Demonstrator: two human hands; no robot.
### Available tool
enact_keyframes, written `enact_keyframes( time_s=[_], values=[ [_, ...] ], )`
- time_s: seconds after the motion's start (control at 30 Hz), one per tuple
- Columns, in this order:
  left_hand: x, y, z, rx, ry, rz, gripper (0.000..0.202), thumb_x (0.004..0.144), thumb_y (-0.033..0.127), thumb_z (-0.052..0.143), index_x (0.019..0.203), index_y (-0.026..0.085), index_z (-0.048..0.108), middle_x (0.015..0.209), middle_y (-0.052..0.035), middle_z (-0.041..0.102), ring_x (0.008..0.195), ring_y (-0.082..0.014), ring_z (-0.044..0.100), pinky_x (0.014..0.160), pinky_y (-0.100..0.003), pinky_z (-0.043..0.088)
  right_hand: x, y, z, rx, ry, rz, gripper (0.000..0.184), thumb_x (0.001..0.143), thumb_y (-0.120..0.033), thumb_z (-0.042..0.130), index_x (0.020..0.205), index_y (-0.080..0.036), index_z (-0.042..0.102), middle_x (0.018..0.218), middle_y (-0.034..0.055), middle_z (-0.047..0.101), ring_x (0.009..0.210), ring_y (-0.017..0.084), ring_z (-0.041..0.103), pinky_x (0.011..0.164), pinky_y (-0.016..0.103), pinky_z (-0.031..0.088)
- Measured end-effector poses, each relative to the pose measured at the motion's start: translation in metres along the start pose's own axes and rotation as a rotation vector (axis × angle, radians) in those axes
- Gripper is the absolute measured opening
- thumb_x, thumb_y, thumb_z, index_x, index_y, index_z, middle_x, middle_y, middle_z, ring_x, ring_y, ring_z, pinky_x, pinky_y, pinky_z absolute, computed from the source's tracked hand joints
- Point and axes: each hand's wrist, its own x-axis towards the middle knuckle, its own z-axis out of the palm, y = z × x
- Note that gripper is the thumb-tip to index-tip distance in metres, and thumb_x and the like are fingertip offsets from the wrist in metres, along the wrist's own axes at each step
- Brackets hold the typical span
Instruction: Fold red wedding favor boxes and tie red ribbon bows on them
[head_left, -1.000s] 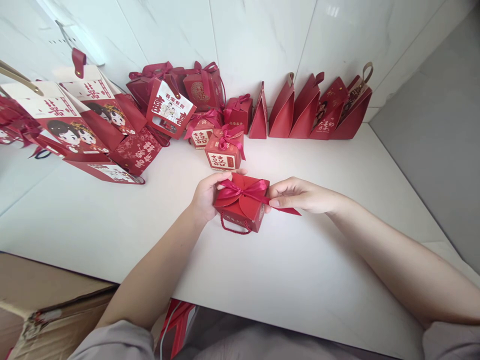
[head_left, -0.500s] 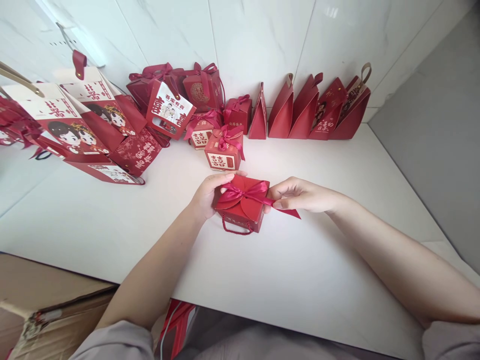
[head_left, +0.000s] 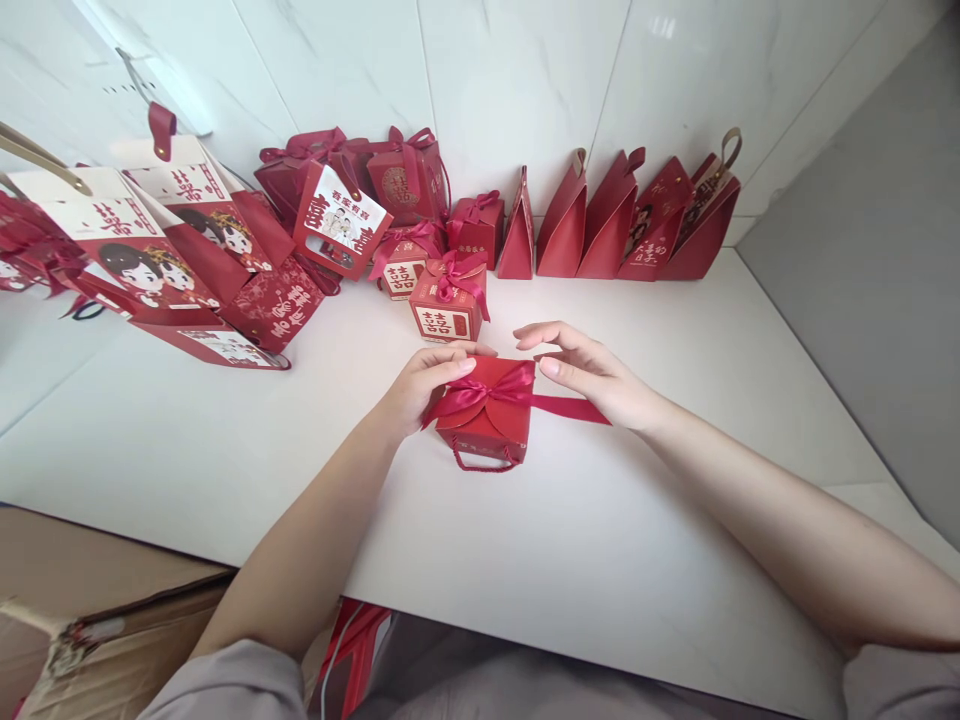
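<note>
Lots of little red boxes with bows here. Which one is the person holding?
The box standing alone nearest the person, apart from the other boxes along the wall. The left hand holds it; the open right hand hovers by its ribbon tail.

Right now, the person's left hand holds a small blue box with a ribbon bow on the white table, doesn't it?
Not quite: the box is red, not blue. The head view shows the left hand holding the small red box with its ribbon bow on the white table.
</note>
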Motion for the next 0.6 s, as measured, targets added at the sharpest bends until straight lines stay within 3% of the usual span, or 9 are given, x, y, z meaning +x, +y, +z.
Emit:
enact_keyframes(
  time_s=[0.17, 0.27, 0.5, 0.6],
  values=[
    [-0.004, -0.001, 0.011, 0.103, -0.124, 0.025, 0.038, 0.083, 0.038, 0.069, 0.058, 0.012, 0.055, 0.123, -0.0073, 0.060, 0.093, -0.0181, 0.060, 0.080, -0.028, 0.048, -0.002, -0.008, 0.001, 0.066, -0.189, 0.024, 0.018, 0.095, -0.038, 0.062, 0.089, -0.021, 0.061, 0.140, 0.0057, 0.047, 0.131, 0.025, 0.045, 0.112, 0.041, 0.035],
    [-0.006, 0.000, 0.015, 0.161, -0.139, 0.047, 0.044, 0.083, 0.039, 0.069, 0.055, 0.014, 0.048, 0.114, -0.0064, 0.062, 0.095, -0.0189, 0.059, 0.085, -0.030, 0.046, -0.002, -0.012, 0.002, 0.067, -0.289, -0.028, 0.017, 0.093, -0.035, 0.066, 0.086, -0.021, 0.060, 0.142, 0.0057, 0.047, 0.138, 0.025, 0.039, 0.116, 0.043, 0.029],
    [-0.005, 0.003, 0.011, 0.338, -0.139, 0.118, 0.046, 0.086, 0.043, 0.066, 0.051, 0.014, 0.056, 0.121, -0.0087, 0.061, 0.117, -0.0255, 0.055, 0.098, -0.035, 0.043, -0.002, -0.010, 0.002, -0.004, -0.313, -0.045, 0.020, 0.092, -0.035, 0.067, 0.080, -0.021, 0.062, 0.146, 0.0048, 0.044, 0.142, 0.026, 0.035, 0.119, 0.044, 0.026],
    [-0.006, 0.005, 0.010, 0.379, -0.158, 0.130, 0.040, 0.089, 0.044, 0.063, 0.061, 0.016, 0.068, 0.126, -0.0088, 0.059, 0.119, -0.0266, 0.054, 0.101, -0.038, 0.042, -0.002, -0.008, 0.000, -0.006, -0.301, -0.033, 0.025, 0.093, -0.039, 0.065, 0.077, -0.020, 0.059, 0.146, 0.0052, 0.044, 0.140, 0.026, 0.037, 0.118, 0.045, 0.027]
  ],
)
